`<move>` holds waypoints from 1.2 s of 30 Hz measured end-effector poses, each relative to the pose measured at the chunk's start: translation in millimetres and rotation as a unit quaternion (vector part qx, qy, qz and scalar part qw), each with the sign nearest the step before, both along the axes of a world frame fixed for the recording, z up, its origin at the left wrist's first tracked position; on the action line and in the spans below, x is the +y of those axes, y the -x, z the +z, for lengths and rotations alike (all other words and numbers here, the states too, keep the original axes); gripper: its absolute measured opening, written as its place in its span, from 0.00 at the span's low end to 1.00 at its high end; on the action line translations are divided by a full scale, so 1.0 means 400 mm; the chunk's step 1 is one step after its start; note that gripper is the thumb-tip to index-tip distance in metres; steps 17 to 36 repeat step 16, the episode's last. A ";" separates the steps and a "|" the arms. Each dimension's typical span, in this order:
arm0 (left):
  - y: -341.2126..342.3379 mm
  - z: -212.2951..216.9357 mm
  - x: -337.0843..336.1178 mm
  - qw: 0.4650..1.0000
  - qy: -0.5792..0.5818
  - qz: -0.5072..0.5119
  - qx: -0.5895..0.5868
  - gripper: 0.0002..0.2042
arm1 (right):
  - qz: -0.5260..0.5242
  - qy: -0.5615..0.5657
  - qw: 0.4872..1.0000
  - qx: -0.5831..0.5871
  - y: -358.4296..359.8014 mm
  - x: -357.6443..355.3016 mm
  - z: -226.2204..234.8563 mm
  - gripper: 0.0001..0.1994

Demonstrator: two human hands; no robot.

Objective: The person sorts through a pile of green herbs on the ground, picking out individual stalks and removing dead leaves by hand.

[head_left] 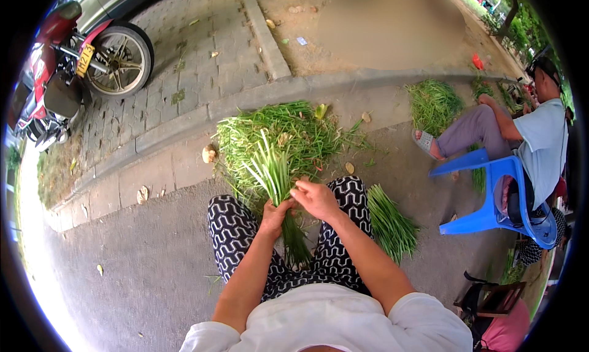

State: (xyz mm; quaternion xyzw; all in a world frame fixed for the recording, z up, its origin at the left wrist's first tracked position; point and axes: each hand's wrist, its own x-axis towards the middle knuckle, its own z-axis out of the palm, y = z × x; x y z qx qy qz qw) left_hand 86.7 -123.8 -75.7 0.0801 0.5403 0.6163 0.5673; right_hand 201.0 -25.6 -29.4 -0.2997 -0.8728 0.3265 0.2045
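Observation:
A bunch of garlic chives (273,174) stands between my knees, its pale stalk ends fanned out away from me and its dark green leaves hanging down toward my lap. My left hand (274,217) is closed around the middle of the bunch. Against the right side of the stalks, my right hand (315,200) is closed in a pinch, and whatever lies between its fingertips is too small to make out. Just beyond both hands spreads a loose heap of green trimmings (245,131). A neat pile of long chives (391,226) lies on the ground beside my right knee.
At the right, a person (543,131) sits by a blue plastic chair (491,186), near another green heap (434,103). A kerb (172,126) runs behind my trimmings. A red motorcycle (61,76) is parked on paving at the far left. Dry leaves (142,195) dot the ground.

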 end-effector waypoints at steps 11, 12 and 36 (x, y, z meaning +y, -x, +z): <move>0.010 -0.002 -0.025 1.000 -0.003 -0.014 -0.014 0.09 | 0.034 0.133 0.989 0.064 0.036 -0.022 -0.097 0.08; 0.008 -0.001 -0.028 1.000 0.004 -0.007 -0.018 0.09 | 0.037 0.142 0.987 0.065 0.030 -0.020 -0.095 0.07; 0.014 -0.020 -0.044 0.998 0.028 0.004 -0.059 0.09 | -0.008 0.137 0.989 0.045 0.044 -0.009 -0.105 0.08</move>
